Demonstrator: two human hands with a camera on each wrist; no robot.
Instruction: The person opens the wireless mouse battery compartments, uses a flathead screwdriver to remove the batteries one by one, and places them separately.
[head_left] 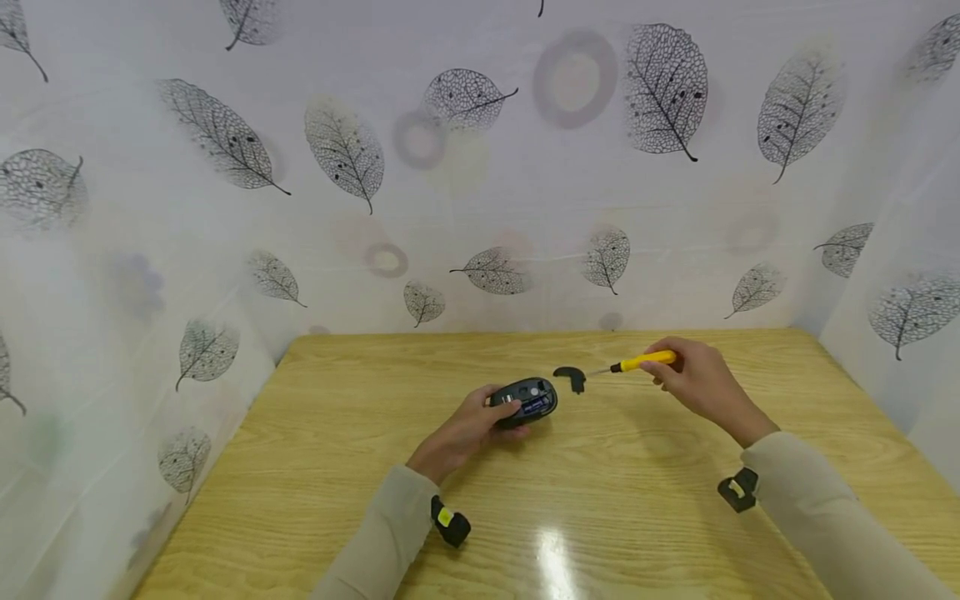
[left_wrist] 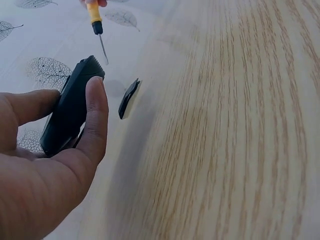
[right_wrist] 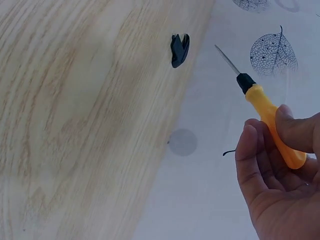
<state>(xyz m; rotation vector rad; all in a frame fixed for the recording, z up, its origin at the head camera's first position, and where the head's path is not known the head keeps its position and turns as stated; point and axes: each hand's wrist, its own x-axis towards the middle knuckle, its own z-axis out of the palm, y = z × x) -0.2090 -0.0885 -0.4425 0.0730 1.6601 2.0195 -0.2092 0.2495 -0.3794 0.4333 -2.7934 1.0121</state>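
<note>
In the head view my left hand [head_left: 468, 425] grips a black computer mouse [head_left: 525, 402], its underside facing up and its battery bay uncovered with a battery [head_left: 537, 406] inside. Thumb and fingers hold the mouse [left_wrist: 72, 107] by its sides in the left wrist view. My right hand [head_left: 701, 379] pinches a yellow-handled screwdriver [head_left: 647, 360] whose thin metal shaft points left. Between the hands, a curved black cover piece [head_left: 573, 377] lies on the table, close to the screwdriver's tip in the head view. The right wrist view shows that cover [right_wrist: 180, 50] apart from the tip.
The wooden table [head_left: 637, 500] stretches under both forearms. A white curtain [head_left: 495, 183] with leaf prints hangs behind its back edge and along both sides. Each wrist wears a black camera [head_left: 450, 525] on its strap.
</note>
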